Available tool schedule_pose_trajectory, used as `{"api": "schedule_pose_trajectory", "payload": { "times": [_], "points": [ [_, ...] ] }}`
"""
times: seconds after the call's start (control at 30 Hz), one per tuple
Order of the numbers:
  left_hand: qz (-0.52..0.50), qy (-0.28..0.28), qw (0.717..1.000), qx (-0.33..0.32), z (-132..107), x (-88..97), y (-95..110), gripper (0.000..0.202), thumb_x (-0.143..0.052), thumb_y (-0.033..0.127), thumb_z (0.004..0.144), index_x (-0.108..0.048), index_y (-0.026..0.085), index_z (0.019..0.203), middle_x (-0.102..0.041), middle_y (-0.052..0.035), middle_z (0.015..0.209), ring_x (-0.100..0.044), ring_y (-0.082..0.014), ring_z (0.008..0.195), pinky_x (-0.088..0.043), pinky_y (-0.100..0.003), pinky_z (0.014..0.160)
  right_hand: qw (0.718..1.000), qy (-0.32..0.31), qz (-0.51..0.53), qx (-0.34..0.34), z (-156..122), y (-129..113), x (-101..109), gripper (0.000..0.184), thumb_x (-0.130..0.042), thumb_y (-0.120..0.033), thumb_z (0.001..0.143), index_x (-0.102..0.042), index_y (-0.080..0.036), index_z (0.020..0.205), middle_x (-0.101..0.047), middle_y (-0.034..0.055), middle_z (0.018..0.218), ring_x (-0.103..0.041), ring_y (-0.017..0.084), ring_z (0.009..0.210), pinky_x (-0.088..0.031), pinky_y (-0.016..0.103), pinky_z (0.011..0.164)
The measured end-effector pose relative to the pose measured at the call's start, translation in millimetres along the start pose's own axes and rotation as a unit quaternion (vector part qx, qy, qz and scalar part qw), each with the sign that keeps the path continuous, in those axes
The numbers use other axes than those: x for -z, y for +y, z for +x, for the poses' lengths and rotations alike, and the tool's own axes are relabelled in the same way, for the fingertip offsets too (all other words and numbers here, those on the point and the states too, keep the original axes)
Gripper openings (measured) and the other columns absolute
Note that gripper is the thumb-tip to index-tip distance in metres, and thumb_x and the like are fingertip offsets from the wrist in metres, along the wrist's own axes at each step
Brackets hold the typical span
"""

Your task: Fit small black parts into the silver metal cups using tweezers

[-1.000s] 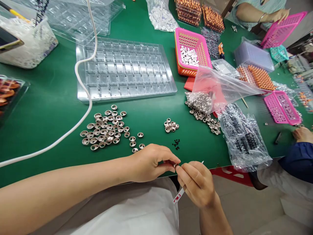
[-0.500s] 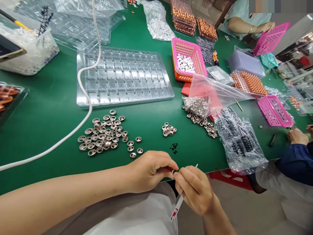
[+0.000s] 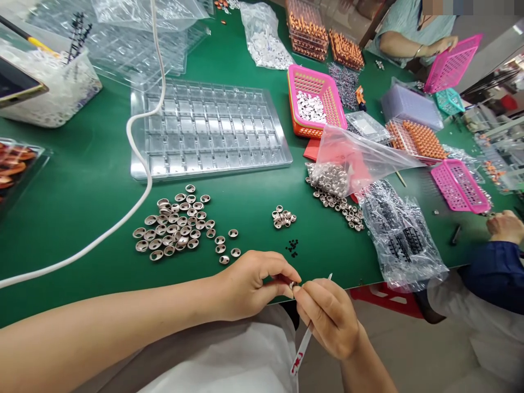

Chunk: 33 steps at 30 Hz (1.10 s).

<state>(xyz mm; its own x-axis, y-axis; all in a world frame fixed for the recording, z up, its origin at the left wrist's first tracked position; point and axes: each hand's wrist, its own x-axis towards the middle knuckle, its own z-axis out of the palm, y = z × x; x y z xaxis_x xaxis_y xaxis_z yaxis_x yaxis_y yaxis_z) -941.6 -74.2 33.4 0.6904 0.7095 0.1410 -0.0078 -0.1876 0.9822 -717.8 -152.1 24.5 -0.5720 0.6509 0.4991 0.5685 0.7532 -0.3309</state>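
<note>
My left hand (image 3: 249,284) pinches a small metal cup (image 3: 292,284) at the table's near edge. My right hand (image 3: 329,316) touches it fingertip to fingertip and grips a thin white tool (image 3: 303,344) with red marks, its tip poking out near the edge. Just beyond lie a few tiny black parts (image 3: 292,247), a small cluster of metal cups (image 3: 283,216), and a large heap of metal cups (image 3: 176,229) to the left.
A clear compartment tray (image 3: 208,131) and a white cable (image 3: 135,158) lie on the green table (image 3: 82,185). Bags of metal and black parts (image 3: 401,234) sit right, pink baskets (image 3: 315,98) behind. Other people's hands work at the right edge (image 3: 505,226) and far right (image 3: 442,43).
Both hands stay pinched together at the table edge; the view shifted slightly and the white tool's tail tilted a little.
</note>
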Motion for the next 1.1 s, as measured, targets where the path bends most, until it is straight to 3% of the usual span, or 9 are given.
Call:
{"api": "schedule_pose_trajectory", "payload": {
  "times": [0.3,0.47,0.67,1.0,1.1],
  "points": [
    [-0.006,-0.004,1.0,-0.004,-1,0.2,1,0.012,-0.064,0.013,0.091,-0.075,0.015,0.096,-0.076,-0.0055,0.085,-0.07,-0.0133,0.075,-0.054,-0.019,0.071,1.0,0.02,-0.006,0.016,1,-1,-1,0.036,-0.052,-0.003,0.092,-0.062,-0.001,0.127,-0.066,0.0137,0.102,-0.064,0.019,0.082,-0.056,0.033,0.06],
    [-0.013,0.006,1.0,-0.012,0,0.5,1,0.012,-0.065,0.012,0.09,-0.075,0.011,0.096,-0.076,-0.007,0.083,-0.07,-0.0131,0.075,-0.054,-0.018,0.071,0.998,0.041,-0.037,0.025,4,-3,0,0.03,-0.054,-0.002,0.093,-0.067,-0.003,0.119,-0.065,0.0121,0.106,-0.066,0.019,0.089,-0.06,0.033,0.07],
    [-0.028,0.012,1.0,-0.002,1,1.5,3,0.012,-0.066,0.011,0.089,-0.076,0.009,0.095,-0.075,-0.0079,0.081,-0.069,-0.0129,0.073,-0.054,-0.017,0.07,0.998,0.056,-0.04,-0.001,3,-7,1,0.033,-0.057,-0.001,0.092,-0.064,-0.003,0.124,-0.064,0.0127,0.107,-0.067,0.019,0.089,-0.061,0.032,0.067],
    [-0.117,0.024,0.991,0.067,0,-7.1,-10,0.011,-0.07,0.018,0.085,-0.078,0.016,0.094,-0.074,-0.0028,0.083,-0.067,-0.0111,0.071,-0.054,-0.018,0.068,0.995,0.091,-0.022,-0.027,12,-6,0,0.035,-0.064,0.001,0.087,-0.065,-0.008,0.121,-0.066,0.0084,0.096,-0.067,0.015,0.081,-0.062,0.029,0.064],
    [-0.126,0.022,0.989,0.072,0,-7.1,-12,0.013,-0.07,0.018,0.085,-0.077,0.016,0.095,-0.074,-0.0029,0.084,-0.067,-0.0117,0.073,-0.054,-0.019,0.071,0.991,0.111,0.004,-0.072,11,-9,2,0.036,-0.065,0.0,0.087,-0.065,-0.012,0.121,-0.066,0.0067,0.094,-0.066,0.014,0.079,-0.06,0.027,0.062]
  ]
}}
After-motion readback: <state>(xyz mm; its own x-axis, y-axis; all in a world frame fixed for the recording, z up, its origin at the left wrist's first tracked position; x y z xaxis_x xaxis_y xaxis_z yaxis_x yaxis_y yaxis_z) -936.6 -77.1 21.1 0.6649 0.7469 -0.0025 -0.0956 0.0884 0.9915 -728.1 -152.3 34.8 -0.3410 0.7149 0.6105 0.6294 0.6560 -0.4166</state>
